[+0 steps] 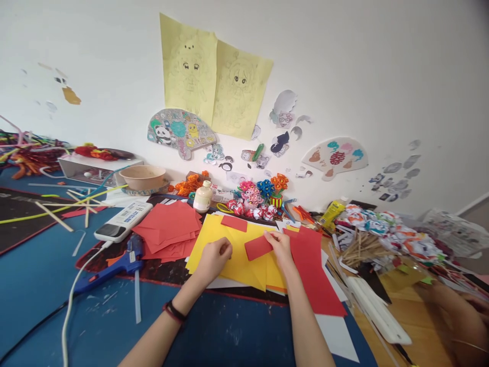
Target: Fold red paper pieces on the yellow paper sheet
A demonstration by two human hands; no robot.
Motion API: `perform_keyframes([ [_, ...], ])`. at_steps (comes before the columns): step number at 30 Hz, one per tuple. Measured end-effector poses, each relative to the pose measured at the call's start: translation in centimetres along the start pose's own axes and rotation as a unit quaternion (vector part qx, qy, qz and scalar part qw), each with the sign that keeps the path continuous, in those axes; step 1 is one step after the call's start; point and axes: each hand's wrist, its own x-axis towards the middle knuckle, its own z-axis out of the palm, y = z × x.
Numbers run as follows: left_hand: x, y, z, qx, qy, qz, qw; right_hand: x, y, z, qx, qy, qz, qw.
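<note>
My right hand [281, 248] pinches the right end of a small red paper rectangle [257, 248], held tilted over a stack of yellow paper sheets [239, 270]. My left hand [214, 259] is above the left part of that stack, its fingers curled in to the thumb; whatever they may hold is hidden. Another small red paper piece [234, 223] lies at the stack's top edge. Left of the yellow sheets is a loose pile of red paper squares [168, 229]. Larger red sheets [317, 275] lie to the right, beside my right forearm.
A blue glue gun [114, 272], a white power strip [124, 221] and its cable are on the left. Along the wall stand a bowl [142, 178], a cream bottle [202, 198] and small flowers [252, 193]. Another person's arm [454, 316] is at the right edge.
</note>
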Motion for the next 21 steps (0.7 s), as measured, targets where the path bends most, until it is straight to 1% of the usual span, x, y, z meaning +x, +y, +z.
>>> perform_keyframes([
  [3, 0.1, -0.2, 0.3, -0.010, 0.026, -0.004, 1.000, -0.6, -0.2, 1.4, 0.005, -0.030, 0.007, 1.000],
  [7, 0.2, -0.7, 0.3, -0.001, 0.040, -0.003, 0.999, -1.3, -1.1, 3.4, 0.035, -0.099, 0.012, 0.994],
  [9, 0.3, -0.9, 0.1, -0.009, 0.066, -0.004, 0.998, -1.6, -1.5, 3.7, 0.037, -0.137, 0.011, 0.990],
  [12, 0.5, -1.1, -0.4, -0.046, 0.100, -0.019, 0.994, -2.0, -2.1, 3.8, 0.020, -0.222, 0.030, 0.974],
  [14, 0.5, -1.1, -0.6, -0.061, 0.097, -0.022, 0.993, -2.1, -2.4, 3.8, 0.008, -0.271, 0.033, 0.962],
  [15, 0.5, -1.0, -0.6, -0.064, 0.088, -0.019, 0.994, -2.2, -2.5, 3.9, 0.004, -0.283, 0.028, 0.959],
  [21, 0.3, -0.2, -0.4, -0.073, 0.028, 0.002, 0.997, -2.6, -2.9, 4.7, 0.003, -0.309, 0.011, 0.951],
])
